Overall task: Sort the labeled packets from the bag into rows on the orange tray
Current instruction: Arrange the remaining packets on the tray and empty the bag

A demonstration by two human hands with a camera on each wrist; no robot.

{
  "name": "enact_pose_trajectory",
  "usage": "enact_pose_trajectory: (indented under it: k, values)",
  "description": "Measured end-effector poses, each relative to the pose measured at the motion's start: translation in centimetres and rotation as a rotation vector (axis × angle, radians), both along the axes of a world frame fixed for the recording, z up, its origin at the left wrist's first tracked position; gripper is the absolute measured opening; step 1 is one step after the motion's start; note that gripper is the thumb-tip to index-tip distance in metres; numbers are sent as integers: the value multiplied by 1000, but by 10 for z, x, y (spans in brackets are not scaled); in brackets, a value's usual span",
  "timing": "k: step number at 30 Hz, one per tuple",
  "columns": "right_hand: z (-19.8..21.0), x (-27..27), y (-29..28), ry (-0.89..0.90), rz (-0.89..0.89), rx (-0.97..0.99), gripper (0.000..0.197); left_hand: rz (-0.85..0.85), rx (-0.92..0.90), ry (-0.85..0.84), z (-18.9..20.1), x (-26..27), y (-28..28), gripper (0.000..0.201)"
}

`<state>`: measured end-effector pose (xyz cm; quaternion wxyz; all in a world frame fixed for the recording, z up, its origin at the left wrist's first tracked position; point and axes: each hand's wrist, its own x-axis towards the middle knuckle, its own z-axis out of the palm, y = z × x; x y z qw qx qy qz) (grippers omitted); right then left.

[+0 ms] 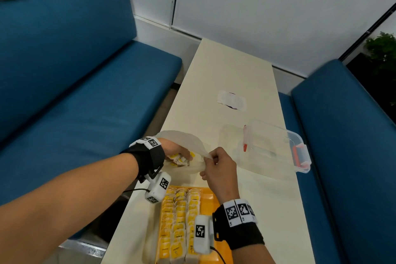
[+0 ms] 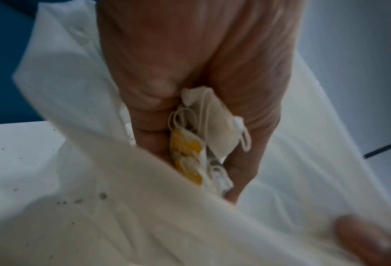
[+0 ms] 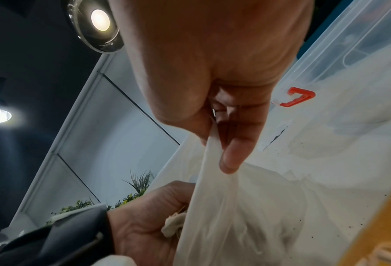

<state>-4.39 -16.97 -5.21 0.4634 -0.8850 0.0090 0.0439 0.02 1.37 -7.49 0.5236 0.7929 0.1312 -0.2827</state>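
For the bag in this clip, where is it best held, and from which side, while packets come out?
Probably at the mouth's near edge, from the tray side. The bag is thin and limp, so its opening needs holding up. The right hand pinches that edge, fingers over the film, while the left hand grips packets inside.

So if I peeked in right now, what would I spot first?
Probably the two hands in the middle of the table: the right hand pinches the edge of a thin white bag, holding it open, while the left hand is inside it, with a bunch of yellow-labeled packets in its grip. Next, the bright orange tray nearest the person, with rows of the same packets on it.
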Motion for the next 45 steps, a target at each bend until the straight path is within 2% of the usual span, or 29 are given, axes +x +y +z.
enact_pose_trajectory:
  k: [2, 4, 6, 8, 11, 17, 20, 21, 24, 27, 32, 35, 40, 45]
  values:
    - [1, 0, 0, 30, -9, 23, 15, 30, -50, 7, 5, -5, -3, 20]
    - [2, 0, 0, 49, -24, 34, 14, 138, -140, 21, 10, -7, -6, 14]
    - [1, 2, -3, 56, -47, 35, 14, 259, -343, 78, 16, -12, -7, 27]
    - [0, 5, -6, 46, -72, 37, 15, 306, -544, 128, 27, -23, -5, 36]
    - [-7, 7, -10, -6, -73, -16, 18, 360, -737, 146, 36, -45, -3, 23]
    - [-28, -8, -23, 2, 11, -95, 17, 559, -965, 165, 19, -103, -3, 24]
    - [-26, -23, -26, 32, 68, -92, 9, 694, -1051, 213, 2, -129, -6, 21]
    - [-24, -29, -27, 33, 86, -113, 8, 718, -1070, 223, -3, -136, -7, 20]
    - [-15, -51, -35, -77, 110, -212, 28, 723, -1075, 244, -13, -153, -9, 19]
    - [-3, -78, -35, -196, 212, -176, 37, 710, -1081, 252, -18, -163, -8, 21]
    - [-4, -104, -18, 28, 544, -87, 71, 730, -1108, 284, -23, -176, -9, 33]
    - [-16, -106, -9, 0, 600, -100, 61, 703, -1114, 302, -22, -178, -11, 26]
    - [-17, -101, 2, -25, 555, -135, 38, 658, -1086, 343, -23, -180, -10, 22]
    - [-7, -94, 13, -16, 563, -186, 32, 584, -1086, 369, -23, -182, -6, 39]
